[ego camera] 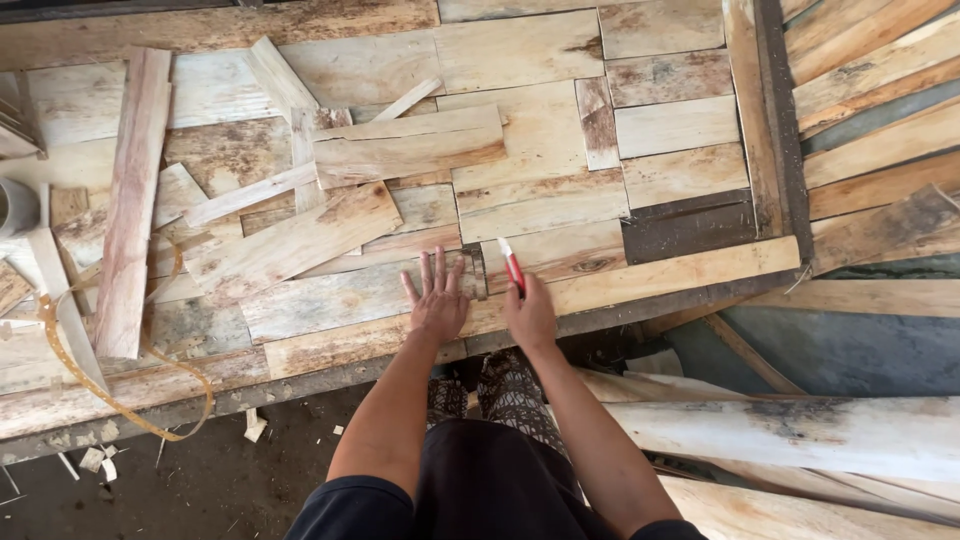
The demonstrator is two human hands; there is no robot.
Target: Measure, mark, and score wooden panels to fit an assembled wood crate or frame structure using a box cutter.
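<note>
Our left hand lies flat, fingers spread, pinning the plank on the surface, our right hand grips the red marker — we'd best keep steady pressure while marking.

The planks are showing pale yellow-tan with grey-brown blotches, one dark charcoal board sitting among them. The marker is looking red with a white tip. The strap is glowing mustard yellow, and the clothing is going black with a dotted print.
</note>
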